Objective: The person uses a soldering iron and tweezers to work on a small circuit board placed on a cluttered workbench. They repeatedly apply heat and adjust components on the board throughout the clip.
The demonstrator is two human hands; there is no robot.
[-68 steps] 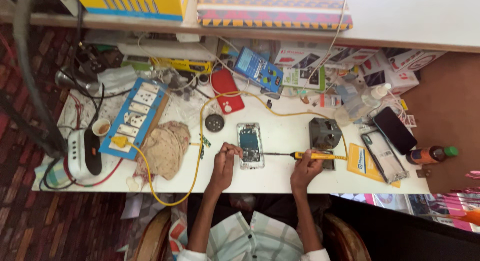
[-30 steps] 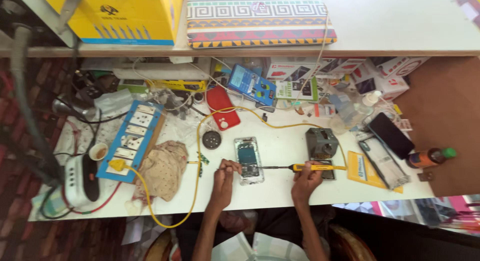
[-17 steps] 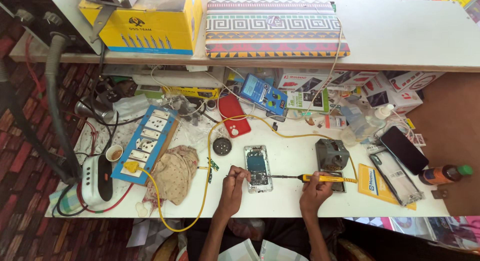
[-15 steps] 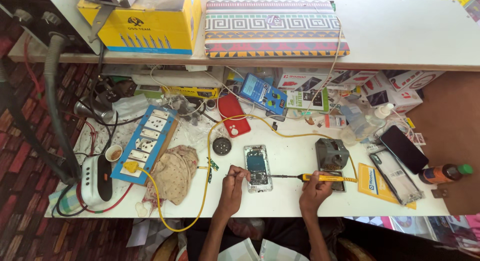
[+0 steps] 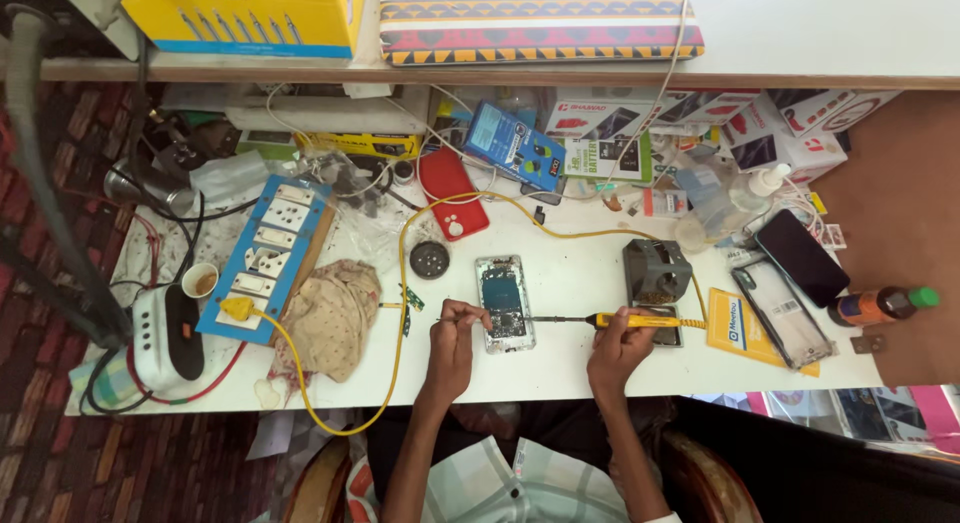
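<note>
An opened phone (image 5: 504,301) lies face-open on the white table (image 5: 560,373), its circuit board showing. My right hand (image 5: 620,345) grips a yellow-handled soldering iron (image 5: 640,321); its thin tip reaches left to the phone's lower edge. My left hand (image 5: 455,328) pinches a thin wire-like piece against the phone's left side. A yellow cable (image 5: 400,273) runs from the iron round the table to a plug (image 5: 236,308) on the blue socket board (image 5: 266,257).
A dark iron stand (image 5: 656,273) sits right of the phone, then two phones (image 5: 800,258), a yellow card and an orange bottle (image 5: 880,305). A crumpled cloth (image 5: 328,318), a red phone cover (image 5: 452,193), a round black tin (image 5: 430,260) and boxes crowd the back.
The view has shifted and drawn closer; both hands stay at the opened phone, with the iron tip still against it and the left fingers at its side.
</note>
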